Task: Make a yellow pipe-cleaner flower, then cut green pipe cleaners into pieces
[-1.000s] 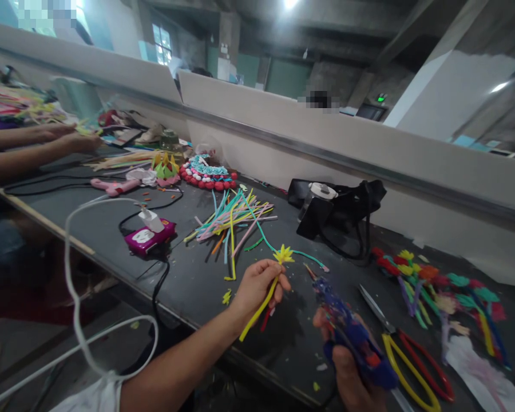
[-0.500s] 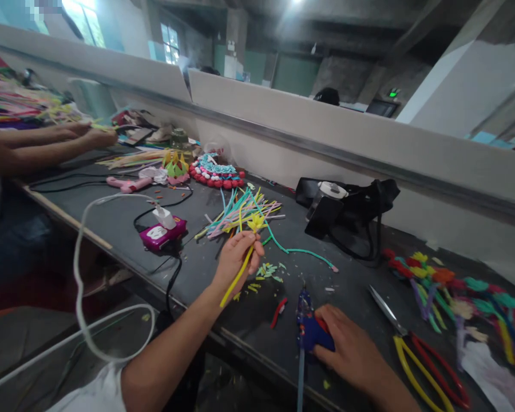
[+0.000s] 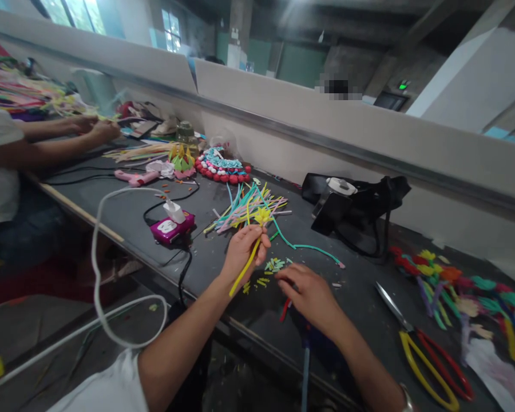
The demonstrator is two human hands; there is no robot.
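Note:
My left hand (image 3: 245, 252) pinches a yellow pipe-cleaner flower (image 3: 262, 216) just under its petals. Its yellow stem (image 3: 245, 274) slants down past my wrist. My right hand (image 3: 311, 294) hovers over the dark table with its fingers loosely apart and nothing visible in them. Close to its fingertips are short green and yellow clippings (image 3: 274, 265), and a red piece (image 3: 284, 311) lies partly behind the hand. Under my right forearm the blue glue gun is mostly hidden in shadow; its pale glue stick (image 3: 305, 372) sticks out toward me.
Scissors (image 3: 407, 326) with yellow and red handles lie at right, beside finished colourful flowers (image 3: 450, 280). Loose pipe cleaners (image 3: 249, 212) are piled ahead. A purple power socket (image 3: 171, 226) with a white cable stands at left. A black bag (image 3: 360, 200) rests by the partition. A co-worker's hands (image 3: 96, 127) work at far left.
My right hand has let go of the blue glue gun and moved up and left, toward the clippings and my left hand. My left hand still holds the yellow flower. The view has shifted slightly.

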